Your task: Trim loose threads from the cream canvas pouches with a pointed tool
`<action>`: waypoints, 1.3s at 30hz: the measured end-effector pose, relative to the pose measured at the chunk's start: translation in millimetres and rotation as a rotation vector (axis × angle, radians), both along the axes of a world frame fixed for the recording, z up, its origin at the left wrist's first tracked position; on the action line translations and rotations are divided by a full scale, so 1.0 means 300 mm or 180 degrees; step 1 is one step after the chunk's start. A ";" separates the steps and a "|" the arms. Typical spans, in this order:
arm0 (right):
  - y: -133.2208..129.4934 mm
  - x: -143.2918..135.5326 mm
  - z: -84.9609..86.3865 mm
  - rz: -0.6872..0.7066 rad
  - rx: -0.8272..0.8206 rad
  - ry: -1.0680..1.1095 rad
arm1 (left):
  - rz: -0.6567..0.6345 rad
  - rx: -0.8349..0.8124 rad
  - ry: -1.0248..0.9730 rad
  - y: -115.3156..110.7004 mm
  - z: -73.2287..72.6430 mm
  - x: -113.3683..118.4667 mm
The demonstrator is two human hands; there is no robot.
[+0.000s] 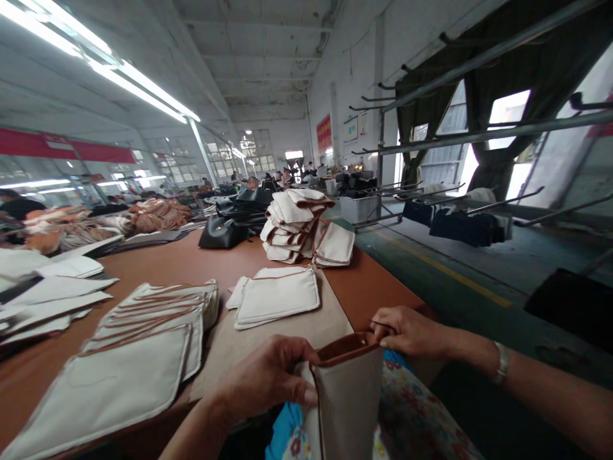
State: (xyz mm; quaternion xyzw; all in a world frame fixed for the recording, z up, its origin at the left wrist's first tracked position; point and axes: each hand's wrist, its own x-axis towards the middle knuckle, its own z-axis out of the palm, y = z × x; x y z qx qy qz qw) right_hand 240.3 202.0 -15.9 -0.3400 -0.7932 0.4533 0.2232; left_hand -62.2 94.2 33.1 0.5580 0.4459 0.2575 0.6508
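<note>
A cream fabric pouch (349,396) with brown edging and a brown lining stands upright over my lap, its mouth facing up and partly open. My left hand (275,374) grips its left side seam, thumb in front and fingers behind. At the opposite top corner, my right hand (407,331) is closed in a pinch at the brown rim. A thin dark brown strip (383,325) sticks out from those fingers; whether it belongs to the edging I cannot tell. The pouch's lower end runs out of view.
Flat cream pouches (278,297) lie ahead on the brown table (230,259). A fanned row of pouches (124,377) is at left, with a tall pile (292,223) farther back. Black bags (223,233) sit beside that pile. A metal rack (383,153) stands at right.
</note>
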 end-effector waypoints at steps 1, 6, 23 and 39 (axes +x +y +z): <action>-0.022 -0.025 0.021 0.0079 0.0234 0.0099 | -0.0059 0.0016 0.0072 0.000 0.002 0.021; -0.123 -0.141 0.109 0.0867 -0.0254 0.0858 | -0.0038 0.0379 0.0303 0.001 -0.003 0.093; -0.132 -0.203 -0.053 0.0902 0.3661 -0.0340 | 0.0157 0.0282 0.0613 0.057 -0.100 0.129; -0.044 -0.185 -0.012 0.0467 -0.1069 0.0589 | 0.0465 -0.0334 -0.0510 0.061 -0.103 0.172</action>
